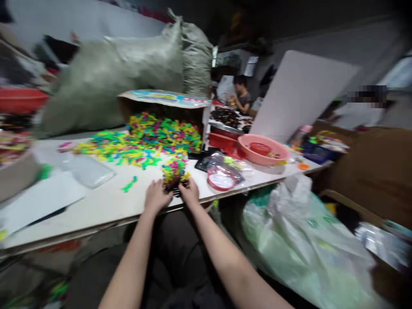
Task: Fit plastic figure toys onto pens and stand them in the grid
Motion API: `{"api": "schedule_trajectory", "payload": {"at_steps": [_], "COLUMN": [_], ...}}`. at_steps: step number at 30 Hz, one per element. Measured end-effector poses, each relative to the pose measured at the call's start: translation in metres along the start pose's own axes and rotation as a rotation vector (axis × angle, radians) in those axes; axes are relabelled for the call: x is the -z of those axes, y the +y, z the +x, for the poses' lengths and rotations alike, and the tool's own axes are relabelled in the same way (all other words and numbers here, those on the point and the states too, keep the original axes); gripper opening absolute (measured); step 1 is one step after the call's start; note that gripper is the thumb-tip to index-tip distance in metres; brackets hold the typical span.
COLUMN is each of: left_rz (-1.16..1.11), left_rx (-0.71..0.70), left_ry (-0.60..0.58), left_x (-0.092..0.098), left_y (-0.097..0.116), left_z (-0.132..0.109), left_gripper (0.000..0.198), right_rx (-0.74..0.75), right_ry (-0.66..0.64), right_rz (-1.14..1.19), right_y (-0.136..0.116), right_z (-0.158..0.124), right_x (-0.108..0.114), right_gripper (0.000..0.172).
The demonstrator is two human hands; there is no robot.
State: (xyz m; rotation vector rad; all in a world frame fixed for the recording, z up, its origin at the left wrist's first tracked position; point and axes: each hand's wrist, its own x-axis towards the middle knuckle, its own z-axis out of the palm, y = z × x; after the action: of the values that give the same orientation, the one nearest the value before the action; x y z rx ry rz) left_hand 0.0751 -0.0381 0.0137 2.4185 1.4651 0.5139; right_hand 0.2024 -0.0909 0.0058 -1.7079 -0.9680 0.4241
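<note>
Before a pale wall (pixel 80 19), bulging sacks (pixel 128 68) stand beyond the white desk (pixel 106 201), where an open-sided carton (pixel 164 98) is full of bright plastic pieces (pixel 154 131). At the near edge, the left hand (pixel 156 196) and right hand (pixel 190 192) flank a dark slatted object (pixel 176 192) and a small heap (pixel 174 166), about equally near both, seemingly stretching away from the body. Blur hides whether the fingers (pixel 166 197) grip or merely touch.

At the bench's (pixel 109 198) front edge, left hand (pixel 156 196) and right hand (pixel 190 192) blur against colourful pieces (pixel 175 168), grip unreadable; left end, a tub (pixel 19 175) runs out of view!
</note>
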Motion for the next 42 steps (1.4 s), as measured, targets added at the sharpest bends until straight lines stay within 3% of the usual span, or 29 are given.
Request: {"api": "schedule_trajectory", "payload": {"at_steps": [5,10,13,16,20,27,35,42], "left_rz": [-0.002,-0.067,-0.121,-0.192,-0.326,-0.543,-0.602,-0.575], "left_rx": [0.056,0.18,0.196,0.098,-0.034,0.123,0.142,0.197], "left_ry": [0.088,0.329,0.516,0.664,0.62,0.309,0.377,0.446], "left_x": [-0.012,-0.008,-0.006,-0.005,-0.002,0.005,-0.007,-0.012], "left_y": [-0.005,-0.005,-0.005,-0.005,-0.001,0.01,0.013,0.019], "left_z": [0.0,-0.006,-0.01,-0.015,-0.014,0.009,0.012,0.014], "left_gripper": [0.072,0.084,0.067,0.038,0.023,0.018,0.02,0.016], "right_rx": [0.039,0.091,0.08,0.074,0.051,0.117,0.195,0.162], "right_ry": [0.039,-0.007,-0.043,-0.038,-0.033,-0.059,-0.122,-0.013], "right_rz": [-0.069,-0.175,-0.245,-0.303,-0.335,-0.355,-0.244,-0.108], "right_y": [-0.001,-0.012,-0.023,-0.031,-0.034,-0.029,-0.02,-0.021], "right_z": [-0.001,-0.002,-0.001,0.0,0.002,0.009,0.015,0.021], "right_x": [-0.005,-0.009,-0.02,-0.031,-0.038,-0.037,-0.031,-0.024], "right_gripper": [0.022,0.02,0.015,0.013,0.012,0.016,0.021,0.023]}}
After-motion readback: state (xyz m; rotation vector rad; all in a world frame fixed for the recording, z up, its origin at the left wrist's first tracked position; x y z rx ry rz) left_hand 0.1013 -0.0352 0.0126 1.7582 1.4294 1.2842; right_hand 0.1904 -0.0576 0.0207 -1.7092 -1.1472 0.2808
